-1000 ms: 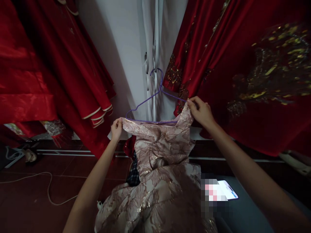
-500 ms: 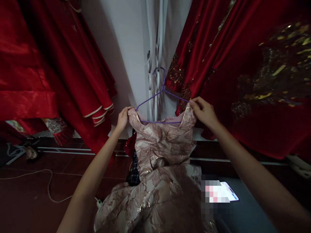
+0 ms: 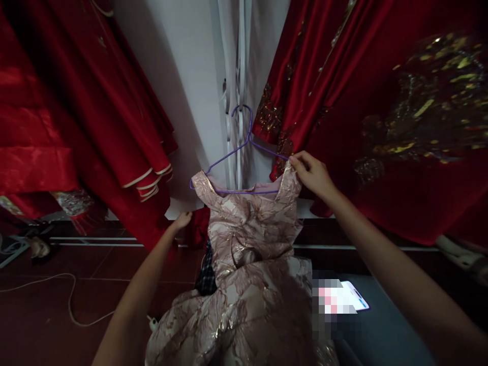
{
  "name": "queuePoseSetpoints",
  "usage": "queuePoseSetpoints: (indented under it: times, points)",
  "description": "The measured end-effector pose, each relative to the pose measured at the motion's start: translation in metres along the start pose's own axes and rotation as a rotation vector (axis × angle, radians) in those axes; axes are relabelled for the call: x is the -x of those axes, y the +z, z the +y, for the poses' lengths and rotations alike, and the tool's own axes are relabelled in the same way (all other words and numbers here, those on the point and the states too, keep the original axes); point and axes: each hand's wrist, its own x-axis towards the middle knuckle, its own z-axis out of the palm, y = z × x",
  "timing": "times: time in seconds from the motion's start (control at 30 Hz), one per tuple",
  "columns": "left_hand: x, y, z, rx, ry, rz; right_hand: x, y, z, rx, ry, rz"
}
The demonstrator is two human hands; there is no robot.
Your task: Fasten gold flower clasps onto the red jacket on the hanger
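In the head view, spread from the centre down to the bottom edge of the frame: a pale pink dress point(image 3: 263, 290) with a raised, gold-glinting pattern, neckline upward, skirt folded and bunched toward the bottom. At the neckline, a purple hanger point(image 3: 249, 137), with its hook up in the middle of the frame against white metal bars point(image 3: 240, 157), and its lower bar across the neck opening. Right of centre, right hand point(image 3: 315, 175) closed in a pinch on the dress's shoulder strap, right at the hanger's end. Left of centre and lower, left hand point(image 3: 182, 221) off the dress, fingers curled, just beside dark red cloth point(image 3: 198, 226); cannot tell whether gripping anything. Past the strap on the left side, the hanger's other end, poking out. Below the dark red cloth, dark plaid cloth point(image 3: 207, 272), partly behind the dress. Across the upper left of the frame, hanging red garments point(image 3: 129, 112) with pale-edged hems; across the upper right, red garments with gold sequins point(image 3: 430, 101). At lower right, a lit phone point(image 3: 355, 296), partly pixelated, on a grey-blue surface point(image 3: 385, 330). At lower left, a pale cable point(image 3: 70, 300) on the dark red tiled floor point(image 3: 41, 330).
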Motion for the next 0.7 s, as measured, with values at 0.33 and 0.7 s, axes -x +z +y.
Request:
queuePoseSetpoints:
  times: [0.33,0.7]
  points:
    - [-0.024,-0.114,0.135,0.195,0.417,0.469,0.003,-0.005,-0.01,0.03,-0.007,0.022]
    - [0.046,-0.089,0.205,-0.301,0.557,0.583,0.011,-0.033,-0.05,0.086,-0.106,-0.078]
